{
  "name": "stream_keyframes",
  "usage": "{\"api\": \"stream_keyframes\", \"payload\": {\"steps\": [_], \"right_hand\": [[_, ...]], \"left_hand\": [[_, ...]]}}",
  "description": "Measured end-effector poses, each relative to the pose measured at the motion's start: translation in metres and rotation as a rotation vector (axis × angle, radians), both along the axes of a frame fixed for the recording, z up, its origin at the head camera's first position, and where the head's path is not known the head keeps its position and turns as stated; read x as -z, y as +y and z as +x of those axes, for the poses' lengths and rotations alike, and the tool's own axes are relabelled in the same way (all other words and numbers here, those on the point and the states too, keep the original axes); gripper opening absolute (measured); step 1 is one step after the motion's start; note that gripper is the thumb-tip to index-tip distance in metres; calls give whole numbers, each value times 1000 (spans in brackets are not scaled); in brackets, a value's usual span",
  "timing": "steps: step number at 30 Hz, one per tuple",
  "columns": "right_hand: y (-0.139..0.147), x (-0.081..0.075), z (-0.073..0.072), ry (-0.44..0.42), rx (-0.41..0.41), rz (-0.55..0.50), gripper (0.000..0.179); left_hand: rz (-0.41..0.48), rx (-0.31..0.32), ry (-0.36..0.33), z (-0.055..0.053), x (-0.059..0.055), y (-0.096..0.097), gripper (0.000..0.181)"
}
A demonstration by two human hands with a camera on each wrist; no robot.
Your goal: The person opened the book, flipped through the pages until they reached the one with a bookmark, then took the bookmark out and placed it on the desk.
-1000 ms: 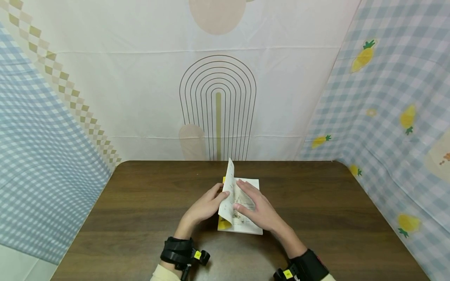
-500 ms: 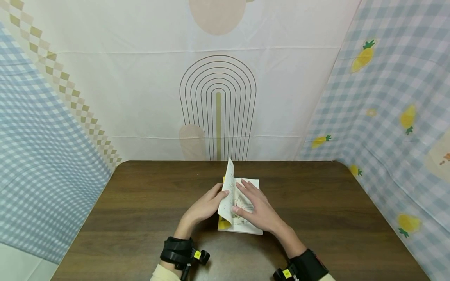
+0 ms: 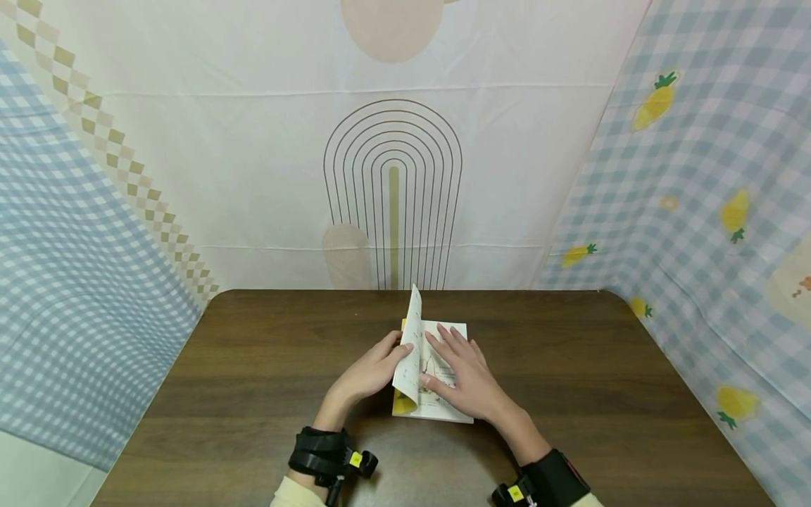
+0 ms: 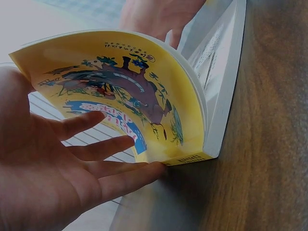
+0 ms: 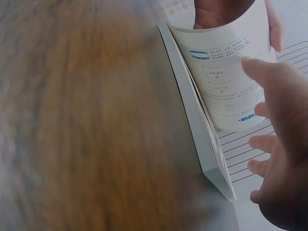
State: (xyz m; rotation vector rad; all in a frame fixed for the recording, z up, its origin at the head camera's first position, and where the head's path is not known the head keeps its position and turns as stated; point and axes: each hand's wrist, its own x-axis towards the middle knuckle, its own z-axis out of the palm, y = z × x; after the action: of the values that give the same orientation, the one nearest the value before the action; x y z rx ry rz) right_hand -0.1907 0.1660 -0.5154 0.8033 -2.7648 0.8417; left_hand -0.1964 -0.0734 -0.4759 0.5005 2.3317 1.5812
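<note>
An open paperback book (image 3: 446,411) lies on the wooden table, its raised front pages curving upright toward the left. My left hand (image 3: 367,372) holds these pages and the yellow illustrated cover (image 4: 180,122), the thumb on the page side and the fingers behind the cover. Over the right-hand page, my right hand (image 3: 472,382) spreads its fingers; the head view cannot settle whether every fingertip touches the paper. Small print with blue labels shows on the lifted page (image 5: 219,72) in the right wrist view. Part of the right-hand page is hidden under my right hand.
The brown table (image 3: 253,366) extends to both sides of the book. A white cloth with arch lines (image 3: 507,176) hangs behind it, and blue checked cloths hang left and right. Each wrist wears a black strap with a small camera (image 3: 364,463).
The fingers of my right hand have spread wider and shifted slightly to the right over the page. My left hand and the raised pages stay almost still.
</note>
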Motion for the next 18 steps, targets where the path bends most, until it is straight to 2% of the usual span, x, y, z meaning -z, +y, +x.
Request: {"api": "stream_keyframes", "payload": {"steps": [11, 18], "right_hand": [[1, 2, 0, -85, 13, 88, 81], [1, 3, 0, -95, 3, 112, 78]], "left_hand": [[-32, -2, -1, 0, 1, 0, 56], [-50, -18, 7, 0, 0, 1, 59]]}}
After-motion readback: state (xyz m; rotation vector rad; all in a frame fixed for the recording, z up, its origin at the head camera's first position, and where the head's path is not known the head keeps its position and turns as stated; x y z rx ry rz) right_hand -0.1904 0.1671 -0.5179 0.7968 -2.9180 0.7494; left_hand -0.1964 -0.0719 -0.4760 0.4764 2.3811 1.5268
